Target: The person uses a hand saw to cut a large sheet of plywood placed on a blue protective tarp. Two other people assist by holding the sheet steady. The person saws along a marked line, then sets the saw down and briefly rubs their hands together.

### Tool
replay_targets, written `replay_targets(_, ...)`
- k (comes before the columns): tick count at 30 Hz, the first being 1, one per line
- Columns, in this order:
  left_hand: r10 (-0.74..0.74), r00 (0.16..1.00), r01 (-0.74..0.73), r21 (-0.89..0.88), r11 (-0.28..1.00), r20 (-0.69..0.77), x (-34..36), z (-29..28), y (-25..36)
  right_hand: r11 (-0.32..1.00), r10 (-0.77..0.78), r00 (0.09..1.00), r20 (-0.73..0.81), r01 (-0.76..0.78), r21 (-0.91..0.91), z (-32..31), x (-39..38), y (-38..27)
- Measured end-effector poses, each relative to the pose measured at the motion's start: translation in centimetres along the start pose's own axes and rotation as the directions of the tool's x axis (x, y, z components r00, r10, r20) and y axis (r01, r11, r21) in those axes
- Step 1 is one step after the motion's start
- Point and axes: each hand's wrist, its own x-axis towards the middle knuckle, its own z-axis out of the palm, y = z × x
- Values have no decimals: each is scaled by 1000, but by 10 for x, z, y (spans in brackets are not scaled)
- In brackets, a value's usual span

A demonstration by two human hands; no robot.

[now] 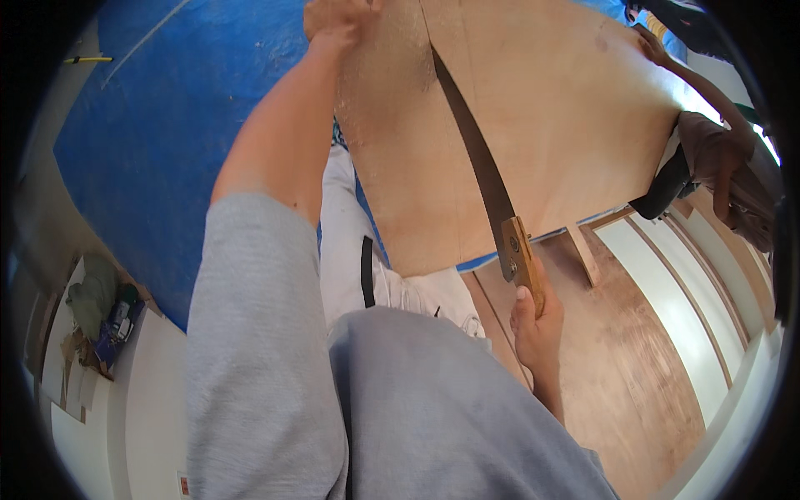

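My right hand (537, 325) is closed around the wooden handle of a handsaw (477, 146). The saw's long dark blade slants up and to the left across a sheet of plywood (567, 108), its tip at a thin cut line near the top edge of view. At the plywood's far left edge, my left hand (340, 21) rests on or against the board; its fingers are mostly cut off by the picture's edge, so their grip is hidden. The near edge of the sheet lies by my legs, in white trousers (342, 200).
A blue-covered surface (175, 158) spreads beneath and left of the plywood. On the right, another person's hand (654, 46) touches the board's far edge. Brown boarding (617, 358) with pale strips lies at lower right. Assorted items (104, 317) sit on a shelf at left.
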Motion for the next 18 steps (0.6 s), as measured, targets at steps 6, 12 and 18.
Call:
replay_targets(6,-37,999,37,-15,999,-13,1,6,3,942,-321,947,-14,317,-108,71,205,-95)
replay_targets(12,36,996,-36,0,999,-82,-1,5,2,967,-256,966,36,256,0,90,257,-52)
replay_targets(18,-3,1000,2,-57,998,-23,-3,-3,-1,973,226,972,56,-228,29,7,33,-36)
